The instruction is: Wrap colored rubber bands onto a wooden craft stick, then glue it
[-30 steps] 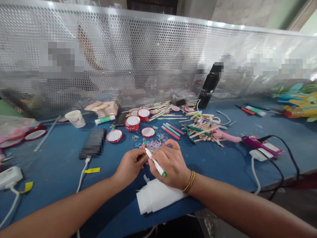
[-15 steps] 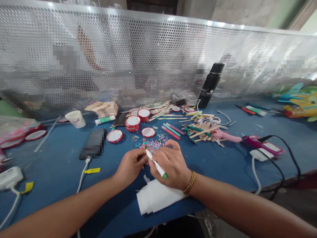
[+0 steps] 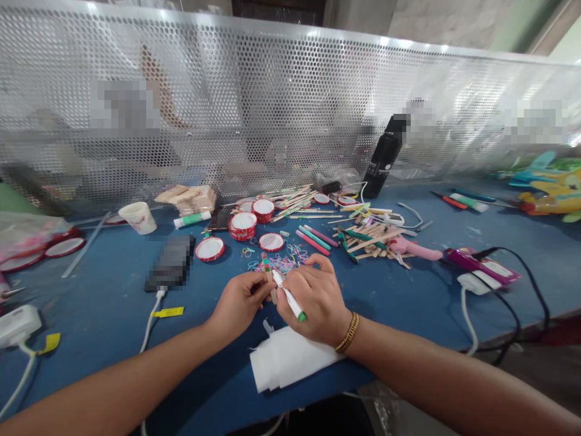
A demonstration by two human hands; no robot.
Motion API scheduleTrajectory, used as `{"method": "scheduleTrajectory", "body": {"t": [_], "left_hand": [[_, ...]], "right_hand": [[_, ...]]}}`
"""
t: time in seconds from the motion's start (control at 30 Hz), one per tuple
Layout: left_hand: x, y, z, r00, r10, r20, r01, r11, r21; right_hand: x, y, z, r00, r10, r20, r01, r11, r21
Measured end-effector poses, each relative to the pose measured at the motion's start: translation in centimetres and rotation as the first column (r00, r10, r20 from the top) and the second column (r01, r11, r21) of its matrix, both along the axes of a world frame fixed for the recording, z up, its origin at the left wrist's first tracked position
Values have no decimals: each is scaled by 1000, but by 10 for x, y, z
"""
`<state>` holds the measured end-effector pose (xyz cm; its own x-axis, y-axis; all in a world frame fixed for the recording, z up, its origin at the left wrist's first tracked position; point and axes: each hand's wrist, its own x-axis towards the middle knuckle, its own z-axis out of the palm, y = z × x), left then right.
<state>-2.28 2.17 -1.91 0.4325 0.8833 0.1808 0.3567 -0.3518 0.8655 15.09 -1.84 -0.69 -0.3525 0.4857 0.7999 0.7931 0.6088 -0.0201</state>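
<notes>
Head view: both hands meet at the near middle of the blue counter (image 3: 109, 303). The right hand (image 3: 313, 300) is closed around a white marker with a green end (image 3: 290, 298), held in a writing grip, tip up toward 11 o'clock and green end down toward 5 o'clock. The left hand (image 3: 238, 303) pinches a small striped stick (image 3: 267, 266) between thumb and fingertips; the stick stands nearly upright, and the marker tip meets it just below its coloured part (exact contact is too small to confirm). A gold bracelet (image 3: 348, 332) sits on the right wrist. At 6 o'clock from the hands, a folded white paper (image 3: 285, 363) lies flat at the counter's near edge, partly under the right wrist. At 12 o'clock, just beyond the fingers, lies a scatter of coloured rubber bands (image 3: 285, 261); farther on are red-rimmed lids (image 3: 242, 225), some stacked. At 1 o'clock a heap of wooden sticks (image 3: 372, 235) is mixed with coloured markers. A black bottle (image 3: 384, 163) stands upright against the perforated metal screen (image 3: 272, 97) at the rear. At 10 o'clock stands a white paper cup (image 3: 138, 217). At 3 o'clock a pink device (image 3: 481, 266) lies with cables attached.
</notes>
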Motion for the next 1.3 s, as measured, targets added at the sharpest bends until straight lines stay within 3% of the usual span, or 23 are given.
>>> {"method": "scheduleTrajectory", "body": {"t": [0.23, 0.87, 1.3], "left_hand": [[0, 0, -2, 1000, 23, -3, -23, 1000, 5], [1, -1, 3, 1000, 14, -2, -14, 1000, 4], [0, 1, -2, 1000, 19, -1, -19, 1000, 11]], "right_hand": [[1, 0, -2, 997, 75, -8, -74, 997, 23], [0, 0, -1, 1000, 13, -1, -13, 1000, -2], [0, -1, -2, 997, 72, -10, -72, 997, 12]]}}
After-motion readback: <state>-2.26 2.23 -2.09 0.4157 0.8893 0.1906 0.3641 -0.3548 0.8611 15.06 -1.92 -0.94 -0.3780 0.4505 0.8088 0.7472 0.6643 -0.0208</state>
